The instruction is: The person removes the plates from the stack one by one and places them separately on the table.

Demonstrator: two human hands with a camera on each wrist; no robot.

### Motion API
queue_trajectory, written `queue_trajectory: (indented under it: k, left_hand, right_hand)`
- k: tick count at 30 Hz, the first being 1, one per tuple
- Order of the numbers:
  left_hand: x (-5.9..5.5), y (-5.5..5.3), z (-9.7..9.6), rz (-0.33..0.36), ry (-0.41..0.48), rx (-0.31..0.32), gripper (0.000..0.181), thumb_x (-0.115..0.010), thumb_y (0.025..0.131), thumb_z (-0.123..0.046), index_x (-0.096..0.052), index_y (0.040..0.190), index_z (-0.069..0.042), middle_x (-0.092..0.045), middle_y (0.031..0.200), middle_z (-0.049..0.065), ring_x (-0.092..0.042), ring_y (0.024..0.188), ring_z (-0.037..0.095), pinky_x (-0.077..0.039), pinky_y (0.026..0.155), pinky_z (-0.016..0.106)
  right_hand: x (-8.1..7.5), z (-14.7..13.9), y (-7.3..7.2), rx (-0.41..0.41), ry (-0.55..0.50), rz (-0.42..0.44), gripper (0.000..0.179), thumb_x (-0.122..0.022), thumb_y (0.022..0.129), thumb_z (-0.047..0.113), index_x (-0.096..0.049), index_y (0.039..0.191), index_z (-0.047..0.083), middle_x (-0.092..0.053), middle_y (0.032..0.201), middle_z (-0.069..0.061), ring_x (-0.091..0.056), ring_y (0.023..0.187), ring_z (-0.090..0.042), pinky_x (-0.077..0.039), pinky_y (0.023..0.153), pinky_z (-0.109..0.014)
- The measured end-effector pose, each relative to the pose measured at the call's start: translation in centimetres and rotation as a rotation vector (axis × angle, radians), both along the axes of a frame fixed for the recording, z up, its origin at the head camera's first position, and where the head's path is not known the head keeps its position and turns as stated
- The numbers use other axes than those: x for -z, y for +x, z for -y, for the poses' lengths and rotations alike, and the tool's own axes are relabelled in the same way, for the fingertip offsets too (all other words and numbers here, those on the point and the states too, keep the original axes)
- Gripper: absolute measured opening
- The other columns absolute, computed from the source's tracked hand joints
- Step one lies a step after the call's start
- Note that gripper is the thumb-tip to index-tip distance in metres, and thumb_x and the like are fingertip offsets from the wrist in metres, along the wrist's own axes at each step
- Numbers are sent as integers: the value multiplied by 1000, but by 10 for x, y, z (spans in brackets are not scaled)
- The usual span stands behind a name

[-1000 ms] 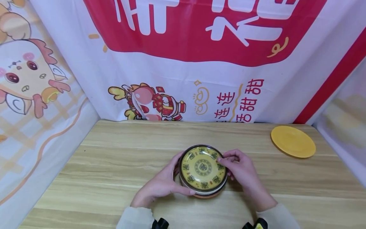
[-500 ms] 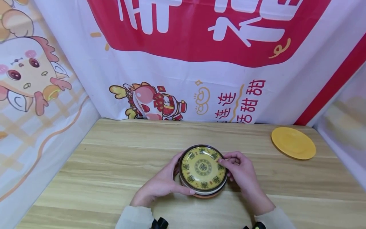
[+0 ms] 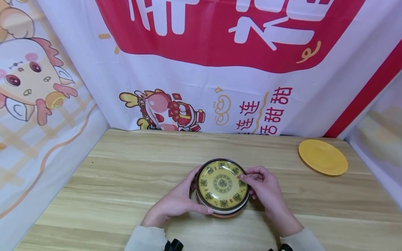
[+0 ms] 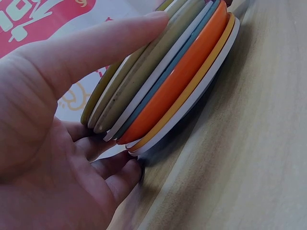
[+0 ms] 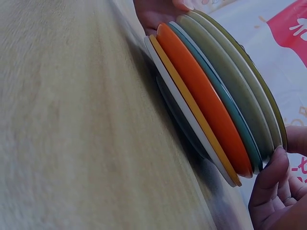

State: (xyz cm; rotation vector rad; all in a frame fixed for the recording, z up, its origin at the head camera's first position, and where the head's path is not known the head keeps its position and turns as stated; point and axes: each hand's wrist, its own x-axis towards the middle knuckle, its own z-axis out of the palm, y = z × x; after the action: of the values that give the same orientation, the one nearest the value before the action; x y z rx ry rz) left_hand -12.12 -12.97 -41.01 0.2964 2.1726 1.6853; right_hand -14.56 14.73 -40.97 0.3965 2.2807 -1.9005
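Note:
A stack of round plates stands on the wooden table, topped by a yellow patterned plate (image 3: 222, 183) with a dark rim. My left hand (image 3: 177, 202) grips the stack's left side, thumb along the near edge and fingers around the far side. At the right, my right hand (image 3: 267, 186) pinches the top plate's rim, with the thumb on its upper face. Both wrist views show the layers edge-on: olive and cream plates above, then a teal plate (image 5: 230, 122), an orange plate (image 4: 180, 79), and thin yellow and white ones below. The stack's far side is partly hidden in the left wrist view.
A plain yellow plate (image 3: 322, 157) lies at the table's back right. Printed cloth (image 3: 201, 76) hangs behind the table (image 3: 125, 174) and along both sides. Wood surface surrounds the stack.
Both hands keep nearly the same hold on the stack. The whole view shifts slightly, and the right forearm sits a little lower than a second ago.

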Motion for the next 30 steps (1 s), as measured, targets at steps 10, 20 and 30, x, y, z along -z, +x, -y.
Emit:
queue_trajectory:
  k: [10, 20, 30]
  left_hand:
    - [-2, 0, 0, 10, -3, -17, 132, -102, 67, -15, -23, 172, -26, -34, 175, 9, -29, 164, 36, -9, 136, 63]
    - [0, 2, -1, 8, -6, -8, 131, -102, 67, -17, -23, 172, -27, -32, 176, 8, -27, 164, 36, -9, 137, 63]
    - [0, 1, -2, 13, -9, -1, 132, -101, 68, -16, -21, 172, -30, -29, 177, 8, -25, 164, 38, -8, 135, 67]
  right_hand:
    - [-2, 1, 1, -1, -13, 11, 40, -84, 93, 20, -63, 124, 7, -66, 93, 2, -58, 71, -12, -53, 57, -23]
    - [2, -1, 2, -9, -23, 26, 41, -84, 93, 20, -63, 125, 7, -66, 92, 4, -57, 70, -12, -53, 57, -24]
    - [3, -3, 3, -21, -37, 15, 43, -83, 94, 21, -62, 127, 5, -65, 90, 4, -56, 69, -11, -53, 57, -23]
